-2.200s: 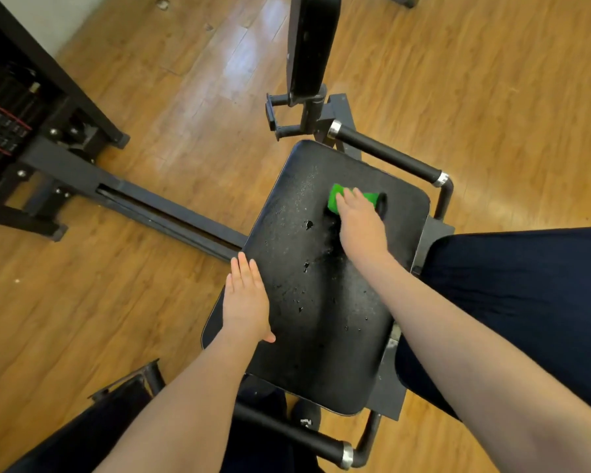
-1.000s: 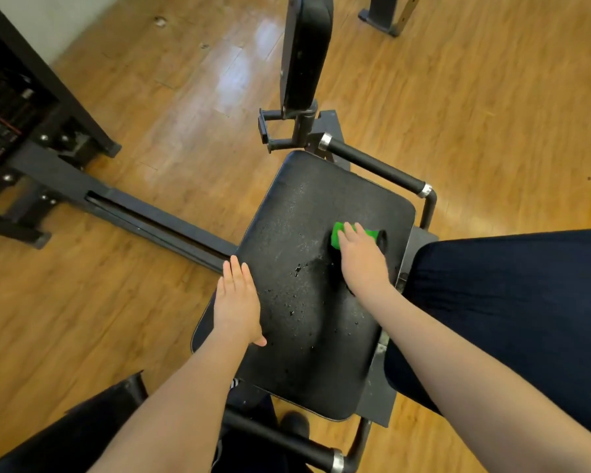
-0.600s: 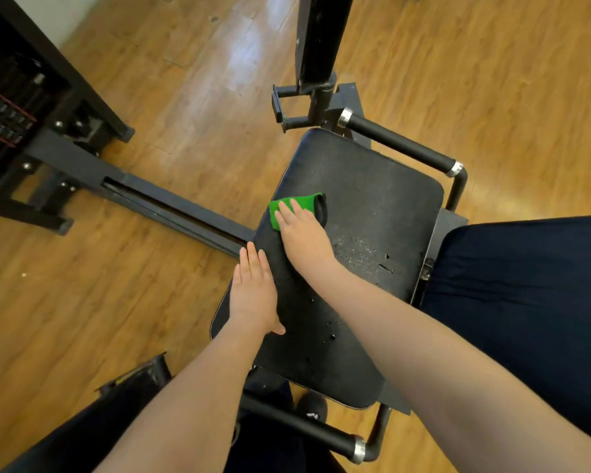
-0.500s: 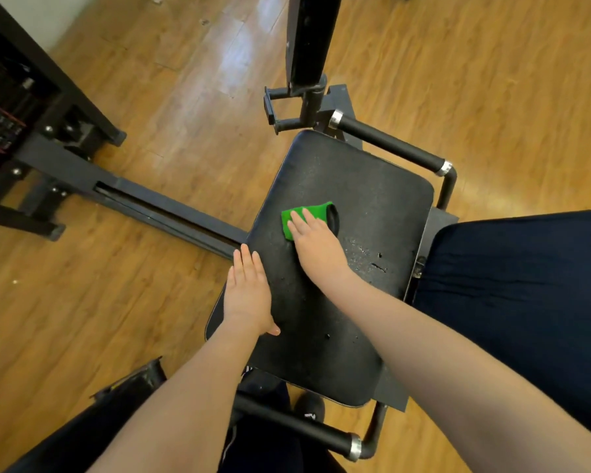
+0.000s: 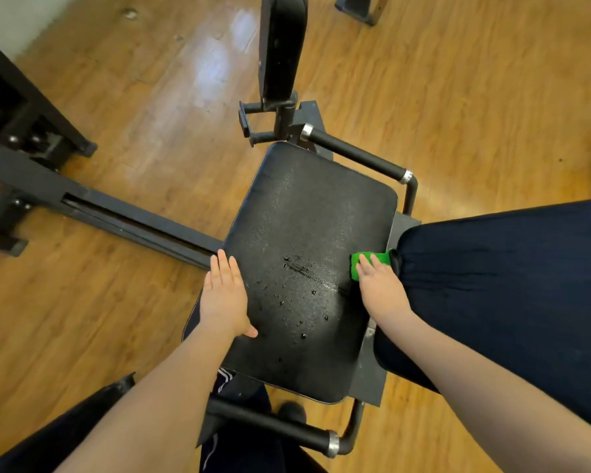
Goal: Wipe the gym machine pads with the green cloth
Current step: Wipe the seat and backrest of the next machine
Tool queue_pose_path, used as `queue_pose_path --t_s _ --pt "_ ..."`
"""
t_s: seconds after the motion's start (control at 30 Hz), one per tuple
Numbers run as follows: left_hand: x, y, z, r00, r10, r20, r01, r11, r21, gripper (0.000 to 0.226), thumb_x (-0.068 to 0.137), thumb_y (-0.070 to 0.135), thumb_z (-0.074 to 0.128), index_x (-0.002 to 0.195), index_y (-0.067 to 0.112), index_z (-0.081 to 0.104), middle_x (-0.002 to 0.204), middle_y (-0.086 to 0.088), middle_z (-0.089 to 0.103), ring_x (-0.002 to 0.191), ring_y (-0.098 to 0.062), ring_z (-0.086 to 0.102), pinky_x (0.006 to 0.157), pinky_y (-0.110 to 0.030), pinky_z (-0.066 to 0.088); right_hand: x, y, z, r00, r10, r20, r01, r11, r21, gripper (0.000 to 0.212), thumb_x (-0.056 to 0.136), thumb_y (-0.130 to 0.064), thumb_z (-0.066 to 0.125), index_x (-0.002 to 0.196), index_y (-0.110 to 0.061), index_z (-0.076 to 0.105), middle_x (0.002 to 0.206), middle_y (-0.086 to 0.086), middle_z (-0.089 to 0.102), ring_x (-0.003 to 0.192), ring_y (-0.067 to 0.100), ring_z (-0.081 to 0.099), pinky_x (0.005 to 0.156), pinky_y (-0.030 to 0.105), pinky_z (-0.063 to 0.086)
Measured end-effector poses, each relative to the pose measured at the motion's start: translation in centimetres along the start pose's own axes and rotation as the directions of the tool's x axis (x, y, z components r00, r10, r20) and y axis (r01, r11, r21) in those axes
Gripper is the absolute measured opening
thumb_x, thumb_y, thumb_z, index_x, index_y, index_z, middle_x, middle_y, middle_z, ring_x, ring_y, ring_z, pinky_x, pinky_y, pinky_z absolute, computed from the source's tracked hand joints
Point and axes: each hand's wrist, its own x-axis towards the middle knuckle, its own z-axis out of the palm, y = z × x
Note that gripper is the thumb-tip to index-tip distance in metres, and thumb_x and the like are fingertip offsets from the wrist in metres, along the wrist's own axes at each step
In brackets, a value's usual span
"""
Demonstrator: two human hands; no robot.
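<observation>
The black seat pad (image 5: 307, 213) of the gym machine lies below me, with water droplets and a wet streak near its middle. My right hand (image 5: 381, 288) presses the folded green cloth (image 5: 355, 264) flat against the pad's right edge, fingers straight over it. My left hand (image 5: 224, 295) rests flat on the pad's left edge, fingers straight and together. An upright black back pad (image 5: 280, 46) stands beyond the seat.
Black grip handles flank the seat at the far right (image 5: 355, 153) and near side (image 5: 277, 425). A black frame rail (image 5: 123, 220) runs left to the weight stack (image 5: 11, 107). My dark-trousered leg (image 5: 509, 285) is right of the seat. Wooden floor surrounds everything.
My right hand slid the green cloth from the pad's left-centre across to its right edge, leaving a wet streak. The left hand stayed on the left edge.
</observation>
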Motion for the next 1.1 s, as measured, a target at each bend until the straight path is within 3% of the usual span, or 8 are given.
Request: queue_pose_path --t_s 0.17,0.3,0.4,0.47,0.57,0.77,1.1 --pt "0.1 -0.2 0.2 1.000 0.010 -0.015 -0.010 1.000 -0.021 0.144 0.065 0.060 0.080 0.147 -0.003 -0.020 0.154 -0.026 -0.025 0.145 -0.039 -0.018 0.119 -0.043 0.001 0.3 -1.3 -0.4 0.996 0.085 -0.009 -0.085 0.995 -0.051 0.041 0.097 -0.010 0.033 0.136 0.001 0.039 0.146 0.015 0.032 0.133 0.031 0.032 0.102 0.038 0.032" --pt "-0.1 -0.3 0.2 1.000 0.022 -0.022 -0.022 0.999 -0.032 0.144 0.064 0.060 0.079 0.147 -0.002 -0.020 0.155 -0.025 -0.025 0.145 -0.038 -0.018 0.119 -0.042 0.001 0.1 -1.8 -1.1 0.986 0.136 -0.097 -0.126 0.987 0.100 0.037 0.095 -0.006 0.034 0.130 -0.004 0.046 0.137 0.011 0.045 0.130 0.026 0.035 0.102 0.034 0.032" --pt "-0.4 -0.2 0.3 0.999 0.009 -0.039 -0.011 0.998 -0.056 0.140 0.067 0.060 0.078 0.149 0.000 -0.018 0.156 -0.022 -0.023 0.145 -0.037 -0.018 0.118 -0.042 -0.001 0.9 -4.9 -3.7 0.969 -0.058 -0.240 0.099 0.982 0.163 0.045 0.096 -0.002 0.034 0.141 -0.004 0.034 0.149 0.012 0.032 0.140 0.027 0.022 0.111 0.036 0.021" --pt "-1.0 -0.3 0.8 0.998 -0.015 -0.067 0.009 0.996 -0.091 0.134 0.071 0.060 0.074 0.150 0.000 -0.015 0.157 -0.022 -0.021 0.146 -0.036 -0.017 0.119 -0.042 -0.001 2.5 -8.0 -6.0 0.929 -0.210 -0.303 0.252 0.962 0.106 0.049 0.097 -0.005 0.035 0.145 -0.005 0.026 0.153 0.011 0.024 0.143 0.027 0.015 0.114 0.037 0.016" --pt "-2.6 -0.6 2.2 0.997 -0.052 -0.062 0.042 0.987 -0.156 0.127 0.076 0.064 0.066 0.150 -0.001 -0.015 0.156 -0.023 -0.022 0.146 -0.035 -0.016 0.119 -0.042 -0.001 5.3 -12.6 -8.5 0.884 -0.302 -0.358 0.338 0.940 0.042 0.049 0.099 -0.007 0.034 0.146 -0.006 0.023 0.154 0.010 0.022 0.143 0.026 0.013 0.115 0.037 0.018" --pt "-3.8 -1.2 3.9 0.997 -0.070 -0.016 0.065 0.977 -0.202 0.136 0.072 0.064 0.070 0.147 -0.003 -0.021 0.154 -0.024 -0.027 0.145 -0.036 -0.020 0.118 -0.042 -0.004 7.0 -16.9 -7.5 0.897 -0.341 -0.283 0.342 0.939 -0.047 0.051 0.100 -0.009 0.032 0.148 -0.006 0.017 0.156 0.011 0.013 0.143 0.029 0.011 0.113 0.038 0.019" --pt "-3.7 -1.2 4.4 0.997 -0.072 -0.003 0.069 0.975 -0.213 0.134 0.074 0.062 0.070 0.146 -0.003 -0.023 0.153 -0.024 -0.029 0.144 -0.037 -0.023 0.118 -0.042 -0.004 2.2 -6.8 -1.6 0.960 -0.234 -0.156 0.230 0.972 -0.044 0.055 0.097 -0.002 0.030 0.148 -0.005 0.012 0.157 0.009 0.005 0.145 0.026 0.006 0.115 0.036 0.011"
